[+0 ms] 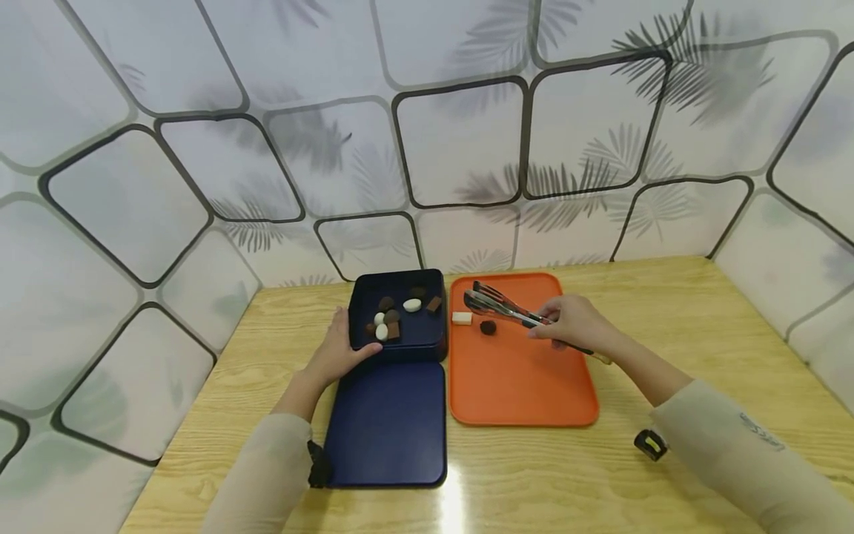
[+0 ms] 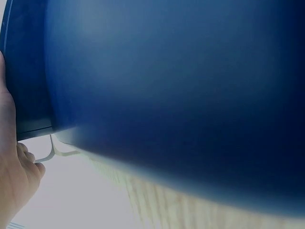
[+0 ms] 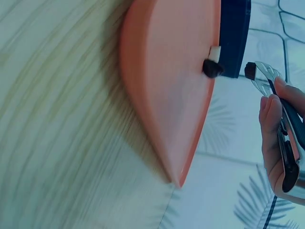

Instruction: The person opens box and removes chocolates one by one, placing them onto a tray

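Note:
My left hand (image 1: 339,347) grips the near left corner of a dark navy box (image 1: 427,337), thumb over the front rim and fingers along the side. Inside lie several chocolates, among them a white egg-shaped one (image 1: 412,305) and a brown square (image 1: 393,330). With my right hand (image 1: 567,322) I hold metal tongs (image 1: 503,305) with black grips above an orange tray (image 1: 523,378). The right wrist view shows a small dark chocolate (image 3: 250,70) between the tong tips. Below the tongs, a dark round chocolate (image 1: 488,327) and a white block (image 1: 462,318) lie on the tray.
A navy lid (image 1: 390,426) lies flat in front of the box, left of the tray. A small black object with a yellow-green display (image 1: 650,444) sits by my right sleeve. A patterned wall covering (image 1: 460,148) rises behind the wooden table (image 1: 534,478).

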A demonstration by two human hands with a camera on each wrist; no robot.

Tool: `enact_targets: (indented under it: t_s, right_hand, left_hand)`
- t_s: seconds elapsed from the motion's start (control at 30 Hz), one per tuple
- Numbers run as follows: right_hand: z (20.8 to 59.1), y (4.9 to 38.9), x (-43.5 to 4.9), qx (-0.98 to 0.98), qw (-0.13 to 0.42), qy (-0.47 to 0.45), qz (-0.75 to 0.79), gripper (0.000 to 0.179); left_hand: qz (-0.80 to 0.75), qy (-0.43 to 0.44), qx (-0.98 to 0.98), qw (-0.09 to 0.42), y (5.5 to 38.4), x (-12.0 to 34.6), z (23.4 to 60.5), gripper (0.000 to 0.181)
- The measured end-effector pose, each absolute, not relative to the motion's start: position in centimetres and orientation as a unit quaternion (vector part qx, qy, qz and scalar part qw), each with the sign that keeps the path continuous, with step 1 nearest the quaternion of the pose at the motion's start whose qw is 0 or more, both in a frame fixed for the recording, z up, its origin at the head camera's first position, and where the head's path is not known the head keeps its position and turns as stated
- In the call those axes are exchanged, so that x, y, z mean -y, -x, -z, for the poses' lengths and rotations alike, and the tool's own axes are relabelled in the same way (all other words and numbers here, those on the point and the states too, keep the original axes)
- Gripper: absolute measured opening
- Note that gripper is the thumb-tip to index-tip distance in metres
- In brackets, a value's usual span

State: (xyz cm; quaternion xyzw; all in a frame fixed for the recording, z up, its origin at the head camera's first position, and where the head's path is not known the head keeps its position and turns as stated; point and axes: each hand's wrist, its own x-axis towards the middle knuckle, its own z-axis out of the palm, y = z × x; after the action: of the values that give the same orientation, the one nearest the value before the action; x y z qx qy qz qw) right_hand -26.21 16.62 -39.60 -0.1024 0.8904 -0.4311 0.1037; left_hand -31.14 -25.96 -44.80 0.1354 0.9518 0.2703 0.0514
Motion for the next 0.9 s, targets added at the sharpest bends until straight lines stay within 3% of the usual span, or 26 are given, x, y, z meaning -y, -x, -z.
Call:
enact_targets:
  t_s: [0.47,0.9]
  right_hand:
    - [40.4,26.2,-19.2,-0.91,0.105,0.101,0.388,0.026]
    - [41.5,26.4,-20.1,-0.917,0.113,0.106,0.367,0.028]
  left_hand:
    - [-0.272,-0.14,-0.951,0.041,31.2,26.2,45.0,0.109]
    - [-0.268,-0.132,-0.953,0.051,31.2,26.0,45.0,0.11]
